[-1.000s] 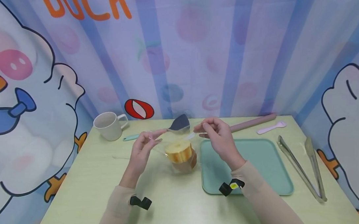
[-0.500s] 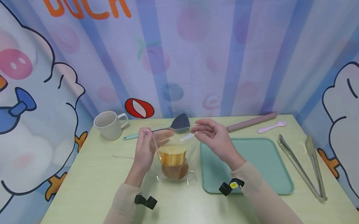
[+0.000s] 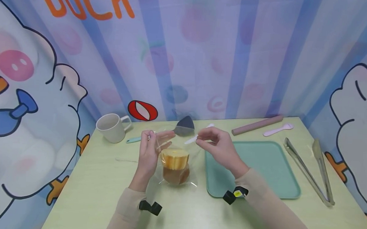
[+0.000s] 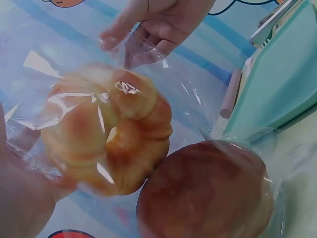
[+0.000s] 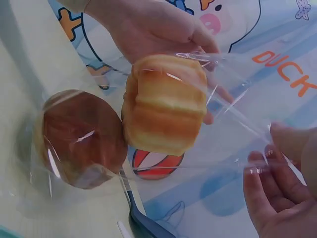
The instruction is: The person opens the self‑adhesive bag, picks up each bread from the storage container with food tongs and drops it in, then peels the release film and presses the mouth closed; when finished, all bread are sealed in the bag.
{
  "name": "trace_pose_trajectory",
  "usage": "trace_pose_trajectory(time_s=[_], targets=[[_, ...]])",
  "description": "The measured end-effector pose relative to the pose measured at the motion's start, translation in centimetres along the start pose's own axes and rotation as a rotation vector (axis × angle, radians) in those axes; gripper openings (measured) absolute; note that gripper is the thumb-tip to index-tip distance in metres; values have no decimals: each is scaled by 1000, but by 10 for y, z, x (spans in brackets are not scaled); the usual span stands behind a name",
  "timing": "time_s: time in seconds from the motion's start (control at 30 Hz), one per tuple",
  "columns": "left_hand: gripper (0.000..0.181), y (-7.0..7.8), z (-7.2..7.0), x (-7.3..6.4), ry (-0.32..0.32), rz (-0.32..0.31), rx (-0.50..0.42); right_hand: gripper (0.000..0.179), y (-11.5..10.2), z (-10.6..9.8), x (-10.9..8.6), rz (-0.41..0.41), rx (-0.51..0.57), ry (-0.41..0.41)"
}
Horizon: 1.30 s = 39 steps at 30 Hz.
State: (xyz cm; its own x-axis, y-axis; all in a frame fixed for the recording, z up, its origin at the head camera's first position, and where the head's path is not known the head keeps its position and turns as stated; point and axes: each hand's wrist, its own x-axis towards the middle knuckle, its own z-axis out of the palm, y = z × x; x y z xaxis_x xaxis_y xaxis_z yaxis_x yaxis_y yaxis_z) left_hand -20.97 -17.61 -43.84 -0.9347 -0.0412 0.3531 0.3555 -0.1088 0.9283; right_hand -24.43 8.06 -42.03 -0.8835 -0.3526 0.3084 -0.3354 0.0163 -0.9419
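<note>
A clear plastic bag (image 3: 191, 178) encloses a golden ring-shaped bread (image 3: 175, 158) and, below it, a round brown bun (image 3: 176, 175). On the bag's left side, my left hand (image 3: 149, 152) holds the film at the thumb, its other fingers stretched toward the right. In the right wrist view that hand (image 5: 148, 29) lies beside the golden bread, partly seen through the film. My right hand (image 3: 219, 147) pinches the bag's upper right edge between thumb and fingers, as the right wrist view shows at the fingertips (image 5: 255, 161).
A green tray (image 3: 254, 169) lies at right, with metal tongs (image 3: 309, 172) beyond it. Along the back are a mug (image 3: 111, 128), a dark-headed spatula (image 3: 184, 125), a white utensil (image 3: 191, 139), a mauve rod (image 3: 257, 125) and a small pink spoon (image 3: 277, 130).
The bag and breads have shifted left and turned a little. My left hand has turned, its fingers extending rightward. My right hand's fingers spread half a second ago and now pinch the film.
</note>
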Motion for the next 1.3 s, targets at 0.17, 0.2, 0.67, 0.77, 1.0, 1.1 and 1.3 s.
trace_pose_trajectory(time_s=[0.17, 0.2, 0.67, 0.77, 1.0, 1.1, 1.3], targets=[[22, 3, -1, -2, 51, 10, -38, 10, 3, -6, 4, -59, 26, 109], [20, 4, -3, -2, 66, 15, -38, 10, 4, -7, 4, -63, 40, 113], [30, 15, -38, 1, 38, 7, 84, 14, -7, -26, 10, -70, 34, 33], [29, 17, -40, 1, -7, -11, 61, 17, -11, -28, 10, -68, 32, 5], [18, 20, -36, 1, 9, -51, 16, 25, -22, -37, 7, -53, 70, -96], [16, 21, -35, 2, 30, -44, -13, 24, -23, -40, 7, -78, 57, -121], [19, 22, -34, 2, 16, -27, -77, 18, -22, -43, 8, -103, 4, -111]])
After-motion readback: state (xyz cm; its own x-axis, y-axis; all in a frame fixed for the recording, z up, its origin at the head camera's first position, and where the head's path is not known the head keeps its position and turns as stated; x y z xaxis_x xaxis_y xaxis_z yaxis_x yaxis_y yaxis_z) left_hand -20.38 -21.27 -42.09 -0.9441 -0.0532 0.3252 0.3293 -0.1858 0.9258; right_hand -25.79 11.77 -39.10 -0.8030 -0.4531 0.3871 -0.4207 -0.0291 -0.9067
